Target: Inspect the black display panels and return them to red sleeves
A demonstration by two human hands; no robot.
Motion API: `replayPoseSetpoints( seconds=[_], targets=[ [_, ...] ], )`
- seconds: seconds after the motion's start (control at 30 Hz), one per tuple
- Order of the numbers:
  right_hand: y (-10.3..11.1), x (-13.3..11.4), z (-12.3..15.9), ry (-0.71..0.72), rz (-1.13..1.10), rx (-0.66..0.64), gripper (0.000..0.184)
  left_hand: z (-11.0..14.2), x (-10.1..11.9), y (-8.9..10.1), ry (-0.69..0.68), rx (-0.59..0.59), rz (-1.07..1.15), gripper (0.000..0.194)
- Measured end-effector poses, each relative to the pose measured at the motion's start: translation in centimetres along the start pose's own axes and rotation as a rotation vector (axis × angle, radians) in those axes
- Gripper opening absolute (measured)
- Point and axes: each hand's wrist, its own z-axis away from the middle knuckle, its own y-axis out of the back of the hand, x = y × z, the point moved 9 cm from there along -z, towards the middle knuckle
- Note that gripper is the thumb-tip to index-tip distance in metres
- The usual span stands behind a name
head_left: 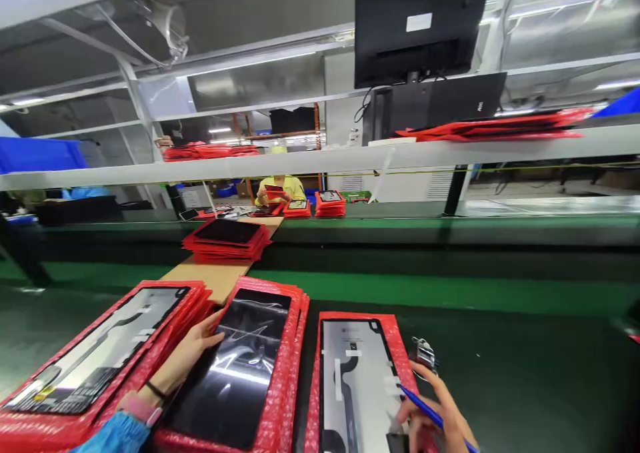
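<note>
My left hand lies with fingers stretched flat on the left edge of a black glossy panel that tops a stack of red bubble-wrap sleeves. My right hand is closed on a blue pen and rests on the lower right of a grey panel lying back side up on its own red sleeve. White tape strips and a flex cable show on that grey panel. Another stack of red sleeves with a panel on top sits at my far left.
A small metal clip lies on the dark green mat right of the grey panel. A stack of red sleeves rests on a wooden board across the conveyor. A person in yellow works opposite. A monitor stands on the shelf.
</note>
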Motion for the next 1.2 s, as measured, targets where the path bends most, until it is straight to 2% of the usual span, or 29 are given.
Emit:
replayPoseSetpoints(
  seconds=[0.07,0.17,0.23,0.27,0.33,0.4,0.47,0.53,0.63,0.77,0.93,1.2],
  targets=[
    [-1.1,0.2,0.1,-0.072,-0.022,-0.011,0.055,-0.4,0.2,0.9,-0.030,0.060,-0.061,0.045],
    [-2.2,-0.1,0.4,-0.095,0.111,-0.053,0.041,-1.0,0.9,2.1,-0.095,0.183,-0.149,0.049],
    [-2.3,-0.4,0.4,-0.070,0.227,-0.058,0.035,-0.6,1.6,1.7,-0.149,0.254,-0.180,0.055],
    [-2.3,-0.6,0.5,-0.053,0.290,-0.055,0.032,-0.2,1.9,0.9,-0.174,0.268,-0.178,0.059],
    [-2.1,-0.9,0.4,-0.019,0.437,-0.036,0.025,1.2,2.4,-2.1,-0.203,0.230,-0.139,0.063],
    [-2.0,-0.9,0.4,-0.008,0.573,-0.016,0.024,2.8,2.2,-6.7,-0.182,0.088,-0.071,0.054],
    [-2.0,-0.8,0.3,-0.008,0.668,0.012,0.032,4.3,1.4,-11.7,-0.107,-0.079,-0.015,0.043],
    [-2.2,-0.8,0.2,0.003,0.727,0.024,0.034,5.5,0.3,-15.7,-0.007,-0.198,0.048,0.041],
    [-3.0,-0.7,0.1,0.015,0.786,0.001,0.030,6.2,-1.9,-19.0,0.153,-0.268,0.135,0.045],
    [-3.9,-0.6,0.0,0.019,0.790,-0.048,0.027,6.4,-3.8,-20.1,0.312,-0.255,0.198,0.050],
    [-3.3,-0.7,0.0,0.030,0.735,-0.011,0.028,6.7,-4.0,-20.1,0.412,-0.245,0.221,0.046],
    [-1.4,0.9,-0.5,-0.042,0.399,0.096,0.039,5.4,-4.5,-20.2,0.564,-0.187,0.214,0.019]
  ],
)
